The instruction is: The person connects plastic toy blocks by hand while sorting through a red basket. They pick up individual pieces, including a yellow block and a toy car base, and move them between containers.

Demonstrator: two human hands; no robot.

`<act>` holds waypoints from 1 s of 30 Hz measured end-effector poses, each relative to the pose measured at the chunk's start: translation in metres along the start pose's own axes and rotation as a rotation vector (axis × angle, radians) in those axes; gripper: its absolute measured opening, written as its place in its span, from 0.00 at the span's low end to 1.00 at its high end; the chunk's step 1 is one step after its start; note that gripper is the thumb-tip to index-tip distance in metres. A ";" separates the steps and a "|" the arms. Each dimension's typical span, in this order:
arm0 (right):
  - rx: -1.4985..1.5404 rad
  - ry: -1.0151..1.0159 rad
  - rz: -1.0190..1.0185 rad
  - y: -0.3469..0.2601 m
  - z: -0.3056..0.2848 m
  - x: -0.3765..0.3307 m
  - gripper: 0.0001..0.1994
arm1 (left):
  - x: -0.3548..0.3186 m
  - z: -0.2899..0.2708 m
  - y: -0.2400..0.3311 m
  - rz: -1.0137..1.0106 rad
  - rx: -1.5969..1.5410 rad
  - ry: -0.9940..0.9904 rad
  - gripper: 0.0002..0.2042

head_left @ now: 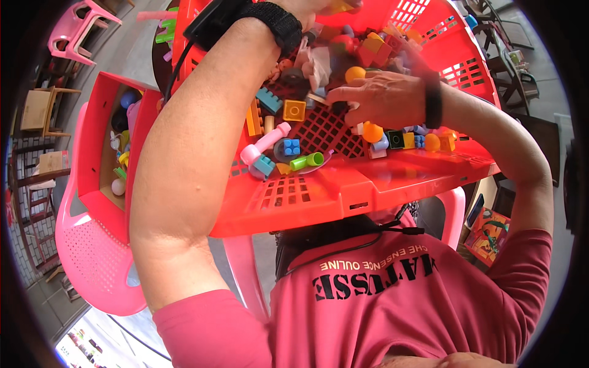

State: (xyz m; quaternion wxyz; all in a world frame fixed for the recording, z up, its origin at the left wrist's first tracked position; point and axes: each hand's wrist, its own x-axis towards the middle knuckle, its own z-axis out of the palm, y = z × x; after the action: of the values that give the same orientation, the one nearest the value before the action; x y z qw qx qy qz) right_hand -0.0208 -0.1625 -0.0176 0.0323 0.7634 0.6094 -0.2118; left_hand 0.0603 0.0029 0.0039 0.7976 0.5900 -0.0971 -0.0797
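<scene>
A red plastic basket (343, 190) with latticed walls fills the middle of the view, tilted toward the person and holding a heap of small toy blocks (294, 110) in many colours. The right hand (380, 98) lies palm down inside the basket at about two o'clock from its centre, its fingers (343, 95) spread narrowly and curled onto the pile, touching blocks beside an orange ball (354, 73); whether they pinch any piece I cannot tell. The left hand (319, 7) reaches to twelve o'clock at the basket's far rim, mostly cut off by the picture's edge, so its fingers' state cannot be told; a black wrist strap (279, 21) circles its wrist. At nine o'clock, a smaller red box (92, 153) of toys rests on a pink chair (92, 264).
</scene>
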 end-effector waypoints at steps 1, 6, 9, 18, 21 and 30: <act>-0.011 0.035 -0.006 0.002 -0.002 -0.004 0.13 | 0.001 0.001 -0.001 0.038 0.003 -0.020 0.19; -0.034 -0.058 0.189 0.010 -0.024 -0.012 0.11 | 0.000 -0.006 0.000 -0.068 0.335 -0.085 0.19; -0.003 0.203 0.072 0.013 -0.036 0.001 0.12 | -0.002 -0.012 0.001 -0.115 0.618 -0.137 0.22; 0.035 0.451 -0.284 -0.002 -0.002 0.084 0.13 | -0.007 -0.015 0.005 0.151 1.237 0.023 0.30; 0.038 0.562 -0.366 -0.003 0.012 0.125 0.09 | -0.009 -0.012 0.008 0.097 1.103 0.012 0.28; -0.195 0.681 -0.347 -0.002 0.021 0.142 0.17 | 0.000 -0.014 0.009 -0.017 0.102 -0.170 0.18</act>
State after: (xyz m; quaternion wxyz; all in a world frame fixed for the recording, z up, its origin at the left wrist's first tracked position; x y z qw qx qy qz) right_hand -0.0048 -0.0385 -0.0873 -0.1356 0.6690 0.7225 0.1101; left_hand 0.0642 0.0186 0.0087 0.7548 0.6217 -0.1634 -0.1310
